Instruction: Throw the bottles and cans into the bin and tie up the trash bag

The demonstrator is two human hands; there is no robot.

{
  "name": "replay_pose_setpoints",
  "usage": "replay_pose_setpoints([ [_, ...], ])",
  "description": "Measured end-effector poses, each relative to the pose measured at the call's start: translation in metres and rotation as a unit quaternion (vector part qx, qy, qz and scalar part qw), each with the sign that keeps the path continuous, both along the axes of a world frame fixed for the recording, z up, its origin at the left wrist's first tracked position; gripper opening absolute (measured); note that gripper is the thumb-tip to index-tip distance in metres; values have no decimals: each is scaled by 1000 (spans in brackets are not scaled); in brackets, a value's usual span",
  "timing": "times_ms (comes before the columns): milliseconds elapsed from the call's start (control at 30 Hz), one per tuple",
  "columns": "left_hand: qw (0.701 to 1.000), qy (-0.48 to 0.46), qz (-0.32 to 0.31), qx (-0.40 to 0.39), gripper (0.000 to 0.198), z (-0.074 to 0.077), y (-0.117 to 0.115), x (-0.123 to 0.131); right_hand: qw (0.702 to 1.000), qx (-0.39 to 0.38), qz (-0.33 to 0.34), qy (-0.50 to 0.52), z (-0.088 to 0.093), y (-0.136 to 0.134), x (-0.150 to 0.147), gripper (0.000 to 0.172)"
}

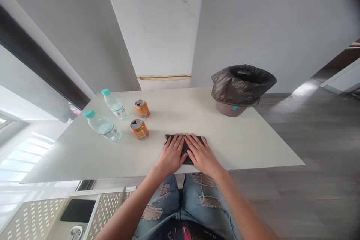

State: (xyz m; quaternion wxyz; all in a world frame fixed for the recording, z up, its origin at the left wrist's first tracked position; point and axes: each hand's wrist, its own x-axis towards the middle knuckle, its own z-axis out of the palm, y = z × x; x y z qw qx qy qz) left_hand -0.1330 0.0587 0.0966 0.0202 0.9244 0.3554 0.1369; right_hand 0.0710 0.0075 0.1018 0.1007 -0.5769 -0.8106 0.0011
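A folded dark cloth (187, 147) lies flat near the front edge of the white table (239, 146). My left hand (172, 154) rests palm down on its left part, fingers stretched out. On the right part my right hand (203, 156) lies flat too, fingers extended forward. Both thumbs point inward, close together over the cloth. Left of my hands stand two orange cans (139, 129) with opened tops, one behind the other. Further left are two clear plastic bottles (104, 126) with teal caps. Most of the cloth is hidden under my hands.
A brown bin (230, 109) lined with a black plastic bag (239, 86) stands at the table's back right. Walls rise behind the table. Below the front left edge is a white perforated shelf unit (108, 210) holding a dark flat object (78, 210) and a white cable (76, 231).
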Motion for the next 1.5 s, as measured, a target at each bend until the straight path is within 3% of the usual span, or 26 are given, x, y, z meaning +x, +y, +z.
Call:
replay_pose_setpoints([
  [700,1000,1,-10,-14,69,2,1,-1,1000,11,3,3,-1,0,0,63],
  [833,1000,-17,-19,-2,71,14,1,-4,999,14,15,26,4,-1,2,65],
  [933,999,-45,-10,16,48,29,-5,-11,997,41,12,64,11,-6,5,62],
  [1033,998,-53,-12,-14,33,39,-15,-24,994,45,2,100,15,-19,10,50],
  [1133,998,-41,-36,-40,58,39,-27,-38,994,17,21,107,15,-36,16,45],
  [1233,997,-22,-63,-37,73,35,-38,-50,995,-7,58,86,13,-54,21,67],
  [1300,997,-7,-71,-32,58,33,-45,-55,994,-15,74,77,12,-62,23,76],
  [1400,997,1,-76,-27,36,33,-54,-59,992,-15,80,100,12,-70,26,57],
  [1500,995,-30,-85,-38,29,35,-54,-61,984,-21,97,146,14,-73,30,43],
])
